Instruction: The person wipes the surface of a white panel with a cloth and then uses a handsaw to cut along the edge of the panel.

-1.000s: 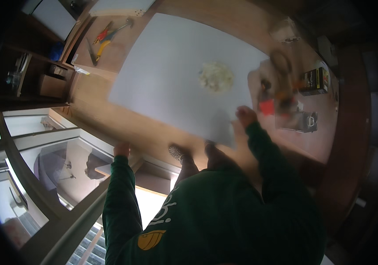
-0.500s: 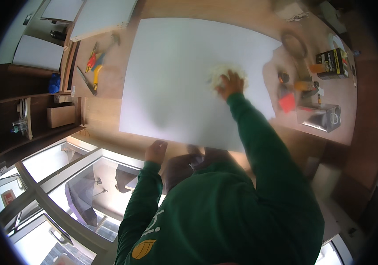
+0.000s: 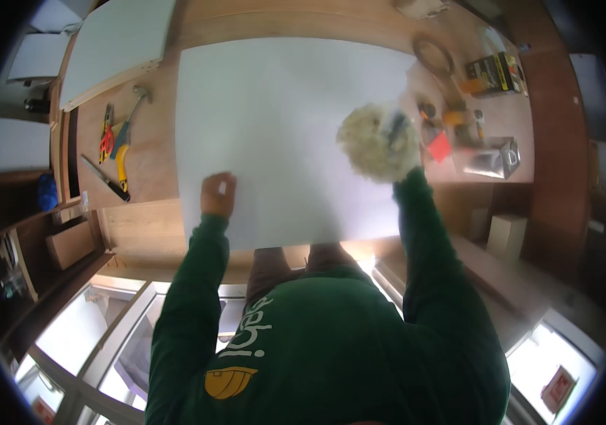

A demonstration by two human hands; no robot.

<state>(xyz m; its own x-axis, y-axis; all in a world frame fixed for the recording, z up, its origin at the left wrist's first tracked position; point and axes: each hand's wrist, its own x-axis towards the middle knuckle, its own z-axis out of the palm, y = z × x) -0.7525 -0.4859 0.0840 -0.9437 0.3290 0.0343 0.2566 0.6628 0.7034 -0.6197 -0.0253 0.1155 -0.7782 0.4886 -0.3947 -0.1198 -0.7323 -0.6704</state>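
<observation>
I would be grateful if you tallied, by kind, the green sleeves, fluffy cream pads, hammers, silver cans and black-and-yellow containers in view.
Green sleeves: 2
Fluffy cream pads: 1
Hammers: 1
Silver cans: 1
Black-and-yellow containers: 1
Total: 6

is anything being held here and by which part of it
The cream wad, apparently in the right hand, which it hides, so the gripped part cannot be told. Nothing clearly shows in the left hand.
</observation>
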